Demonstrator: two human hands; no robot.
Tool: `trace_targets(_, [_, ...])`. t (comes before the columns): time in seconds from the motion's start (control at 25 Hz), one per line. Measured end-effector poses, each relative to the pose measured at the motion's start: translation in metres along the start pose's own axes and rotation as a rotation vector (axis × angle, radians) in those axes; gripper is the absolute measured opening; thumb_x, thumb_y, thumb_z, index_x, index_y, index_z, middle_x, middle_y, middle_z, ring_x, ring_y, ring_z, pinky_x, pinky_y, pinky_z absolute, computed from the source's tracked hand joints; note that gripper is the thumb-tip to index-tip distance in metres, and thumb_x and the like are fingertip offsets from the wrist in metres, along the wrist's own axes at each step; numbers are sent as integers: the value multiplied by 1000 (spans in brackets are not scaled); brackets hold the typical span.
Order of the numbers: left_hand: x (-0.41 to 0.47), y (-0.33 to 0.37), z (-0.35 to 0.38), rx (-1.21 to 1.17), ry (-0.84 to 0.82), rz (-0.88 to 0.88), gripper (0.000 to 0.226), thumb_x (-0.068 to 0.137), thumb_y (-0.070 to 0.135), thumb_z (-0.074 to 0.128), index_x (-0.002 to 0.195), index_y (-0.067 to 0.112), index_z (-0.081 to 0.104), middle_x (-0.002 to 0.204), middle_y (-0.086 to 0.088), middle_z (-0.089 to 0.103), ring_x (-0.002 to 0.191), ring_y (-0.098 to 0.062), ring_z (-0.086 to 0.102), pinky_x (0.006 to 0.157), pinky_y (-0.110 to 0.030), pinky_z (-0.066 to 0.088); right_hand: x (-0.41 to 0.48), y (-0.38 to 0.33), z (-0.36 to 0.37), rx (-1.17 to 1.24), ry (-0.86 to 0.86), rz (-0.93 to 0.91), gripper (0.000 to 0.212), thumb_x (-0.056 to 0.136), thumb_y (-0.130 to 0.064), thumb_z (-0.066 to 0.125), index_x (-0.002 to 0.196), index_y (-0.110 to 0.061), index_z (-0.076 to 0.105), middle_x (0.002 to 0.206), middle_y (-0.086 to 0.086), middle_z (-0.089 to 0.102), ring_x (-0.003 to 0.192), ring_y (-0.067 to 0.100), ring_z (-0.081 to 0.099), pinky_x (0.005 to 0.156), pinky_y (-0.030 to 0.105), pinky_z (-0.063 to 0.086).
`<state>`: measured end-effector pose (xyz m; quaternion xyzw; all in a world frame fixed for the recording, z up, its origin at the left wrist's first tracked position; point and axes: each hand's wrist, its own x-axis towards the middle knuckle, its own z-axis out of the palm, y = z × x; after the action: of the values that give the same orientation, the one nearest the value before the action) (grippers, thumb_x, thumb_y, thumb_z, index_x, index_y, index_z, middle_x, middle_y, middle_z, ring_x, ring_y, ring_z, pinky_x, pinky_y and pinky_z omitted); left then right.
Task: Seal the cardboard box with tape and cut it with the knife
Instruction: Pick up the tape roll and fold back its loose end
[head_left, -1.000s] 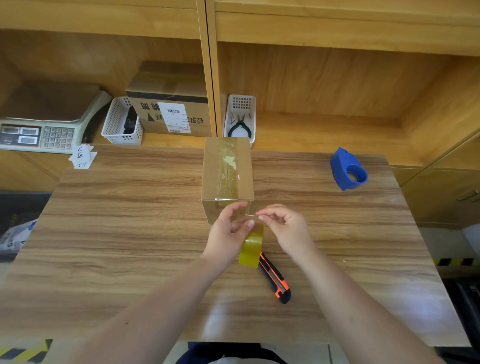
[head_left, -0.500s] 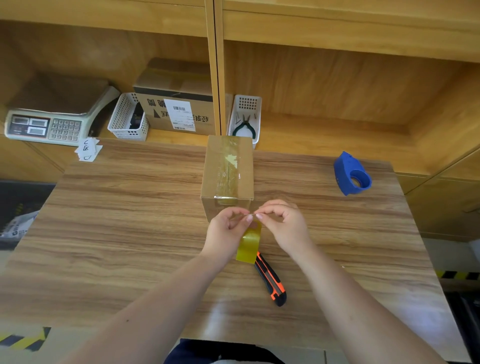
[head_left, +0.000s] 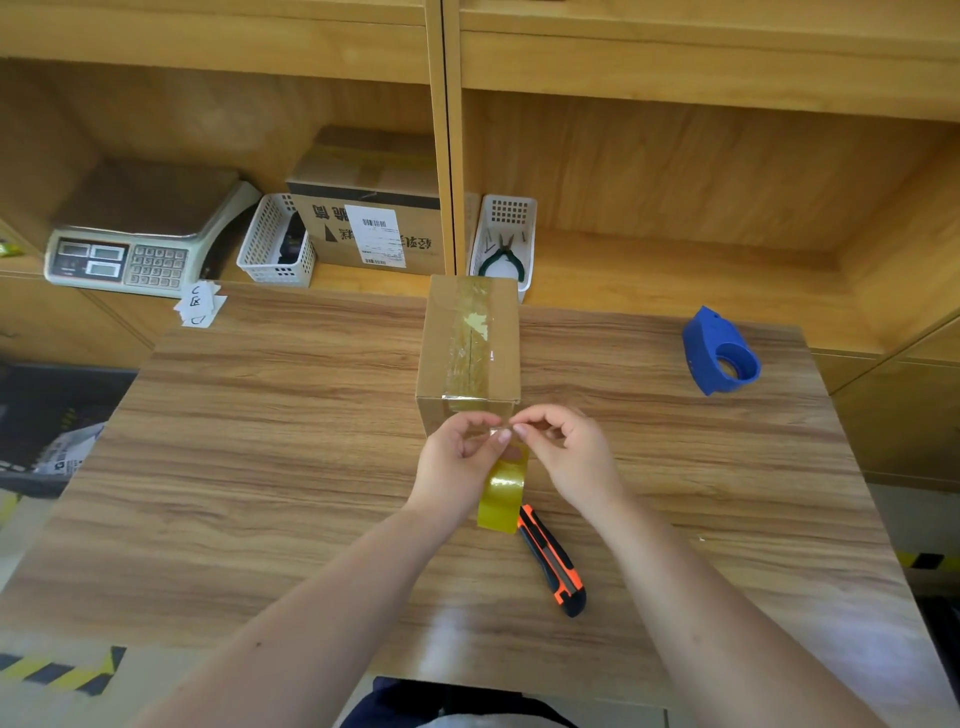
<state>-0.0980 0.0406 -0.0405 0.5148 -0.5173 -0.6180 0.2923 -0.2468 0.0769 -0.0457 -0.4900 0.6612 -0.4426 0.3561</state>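
A small cardboard box (head_left: 470, 345) stands in the middle of the wooden table (head_left: 270, 447), with clear tape running along its top seam and down its near face. Just in front of the box, my left hand (head_left: 457, 462) holds a yellowish tape roll (head_left: 503, 493) upright. My right hand (head_left: 569, 457) pinches the loose tape end at the top of the roll, fingertips meeting those of the left. An orange and black utility knife (head_left: 553, 561) lies on the table right behind the roll, toward me.
A blue tape dispenser (head_left: 719, 353) sits at the table's far right. Behind the table, a shelf holds a weighing scale (head_left: 140, 234), two white baskets (head_left: 275, 244), one with pliers (head_left: 501, 257), and a large labelled carton (head_left: 369, 208). Paper slips (head_left: 200, 306) lie at the far left corner.
Both hands with the tape roll have stayed in front of the box, fingertips drawing closer together on the tape end. The camera view shifted slightly.
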Motion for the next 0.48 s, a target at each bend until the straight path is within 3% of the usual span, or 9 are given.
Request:
trace_targets(0.16, [0, 1, 0, 4, 31, -19, 12, 91, 25, 67, 95, 14, 69, 81, 0, 79, 74, -5, 72, 69, -27, 48, -2, 3, 2, 16, 0, 14, 15, 88, -22, 66, 85, -37, 70, 92, -8, 71, 89, 13, 61, 78, 26, 47])
trace_targets(0.28, [1, 1, 1, -5, 28, -35, 15, 91, 27, 67, 95, 13, 69, 82, -1, 79, 80, -11, 73, 72, -37, 56, -4, 0, 0, 23, 10, 34, 17, 88, -22, 66, 82, -38, 67, 92, -10, 68, 88, 4, 56, 77, 19, 40])
trace_targets(0.48, [-1, 0, 5, -22, 73, -8, 14, 90, 31, 67, 93, 17, 69, 87, -4, 78, 89, -22, 73, 84, -48, 57, -4, -3, 1, 67, 9, 58, 12, 89, -19, 64, 83, -29, 69, 92, 5, 70, 86, 17, 62, 77, 26, 49])
